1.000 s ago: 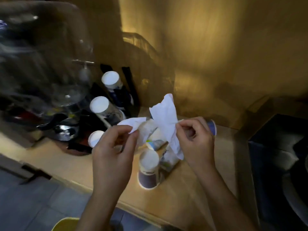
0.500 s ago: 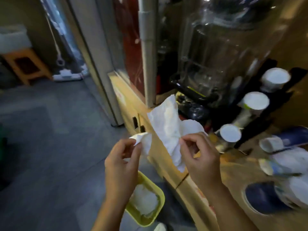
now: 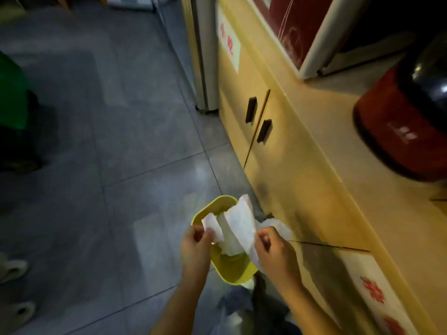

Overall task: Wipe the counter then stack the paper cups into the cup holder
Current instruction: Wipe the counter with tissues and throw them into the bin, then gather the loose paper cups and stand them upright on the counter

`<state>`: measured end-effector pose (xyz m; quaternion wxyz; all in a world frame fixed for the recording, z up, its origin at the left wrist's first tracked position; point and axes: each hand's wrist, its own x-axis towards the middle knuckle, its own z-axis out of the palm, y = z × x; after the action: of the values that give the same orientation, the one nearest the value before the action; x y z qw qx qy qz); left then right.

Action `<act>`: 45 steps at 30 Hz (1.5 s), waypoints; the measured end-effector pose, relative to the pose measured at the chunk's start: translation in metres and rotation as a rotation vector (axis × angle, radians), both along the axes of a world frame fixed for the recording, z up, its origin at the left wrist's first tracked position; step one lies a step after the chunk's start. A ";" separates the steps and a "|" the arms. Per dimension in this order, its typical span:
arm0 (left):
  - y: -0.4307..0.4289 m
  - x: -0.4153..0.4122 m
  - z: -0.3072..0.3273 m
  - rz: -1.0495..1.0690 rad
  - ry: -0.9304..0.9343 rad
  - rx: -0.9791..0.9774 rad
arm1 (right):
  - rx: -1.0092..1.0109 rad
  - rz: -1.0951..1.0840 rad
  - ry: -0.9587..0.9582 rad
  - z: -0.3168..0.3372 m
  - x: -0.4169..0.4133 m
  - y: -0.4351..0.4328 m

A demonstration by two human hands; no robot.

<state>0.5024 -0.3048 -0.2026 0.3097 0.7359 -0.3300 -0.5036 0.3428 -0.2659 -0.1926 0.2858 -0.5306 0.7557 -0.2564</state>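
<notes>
A crumpled white paper tissue point(image 3: 239, 221) is stretched between both my hands. My left hand point(image 3: 194, 245) pinches its left end and my right hand point(image 3: 271, 247) pinches its right end. Both hands hover over a small yellow-green waste bin point(image 3: 232, 269) standing on the floor beside the counter base; white paper lies inside the bin. The paper cups and the cup holder are out of view. The yellow counter top point(image 3: 338, 131) runs along the right side.
A red and black appliance point(image 3: 396, 122) sits on the counter at the right. Cabinet doors with two black handles point(image 3: 257, 122) face the grey tiled floor point(image 3: 121, 141). A green object point(image 3: 12, 93) stands at the far left. Light slippers point(image 3: 14, 291) lie at the lower left.
My view has swung left and down from the cups on the counter to the floor. Both hands, holding the tissue, have moved from above the counter to over the bin.
</notes>
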 end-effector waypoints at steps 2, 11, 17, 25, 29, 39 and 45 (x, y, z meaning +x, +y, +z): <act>0.003 -0.005 -0.047 0.019 -0.006 0.095 | 0.112 0.010 -0.031 -0.047 0.007 -0.001; 0.031 -0.018 -0.204 -0.387 -0.203 0.488 | 0.501 0.214 0.116 -0.229 0.014 0.017; 0.029 -0.002 -0.198 -0.661 -0.285 0.519 | 0.758 0.408 0.051 -0.238 0.006 0.014; -0.036 0.006 -0.084 -0.798 -0.438 0.295 | 0.511 0.468 0.156 -0.105 0.001 -0.060; -0.075 -0.004 0.002 -0.779 -0.452 0.086 | 0.339 0.420 0.178 -0.009 -0.006 -0.098; -0.115 -0.059 0.224 -0.853 -0.436 -0.484 | -0.040 0.243 0.271 0.219 -0.045 -0.121; -0.105 -0.103 0.321 -0.928 -0.378 -0.753 | -0.271 0.107 0.359 0.316 -0.085 -0.085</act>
<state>0.3994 -0.4098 0.1181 0.2331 0.4327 -0.8191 -0.2959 0.2582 -0.3505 0.1237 0.0860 -0.6407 0.7237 -0.2416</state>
